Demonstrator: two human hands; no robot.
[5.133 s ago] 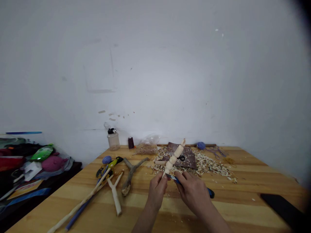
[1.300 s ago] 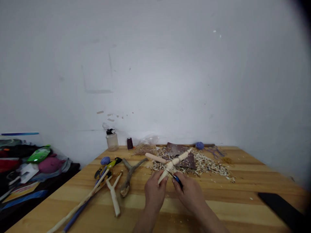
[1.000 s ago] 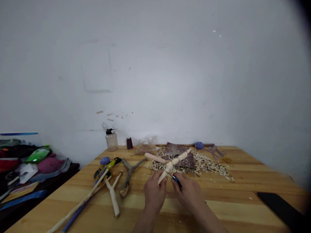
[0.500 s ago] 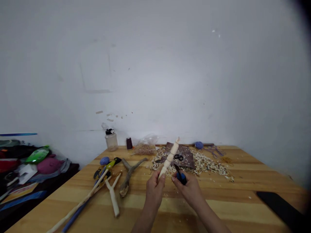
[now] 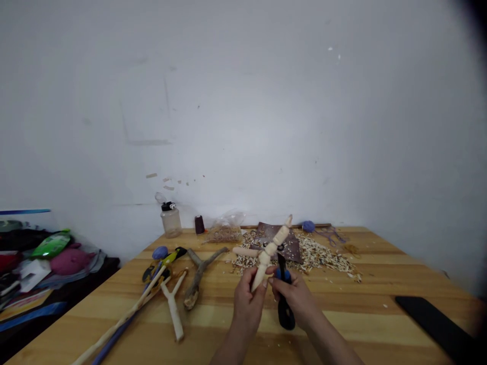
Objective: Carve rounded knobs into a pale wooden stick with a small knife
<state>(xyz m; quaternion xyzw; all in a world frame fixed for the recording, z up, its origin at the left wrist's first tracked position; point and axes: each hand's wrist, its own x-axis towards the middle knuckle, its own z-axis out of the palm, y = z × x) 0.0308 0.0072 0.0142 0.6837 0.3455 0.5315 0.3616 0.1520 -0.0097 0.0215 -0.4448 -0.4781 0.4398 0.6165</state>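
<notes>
Head view: left of centre, a clear bottle (image 5: pixel 171 223) stands by the far edge, its contents hard to make out; rightward, a see-through bag (image 5: pixel 224 232) holds tan shavings. At lower centre, the left hand (image 5: pixel 248 299) grips a pale carved stick (image 5: pixel 271 248), slanting up right; beside it, the right hand (image 5: pixel 294 298) is closed around a blue-and-black knife (image 5: pixel 286 314). Open tabletop (image 5: pixel 353 304) runs right to a black slab (image 5: pixel 433 322) at lower right
</notes>
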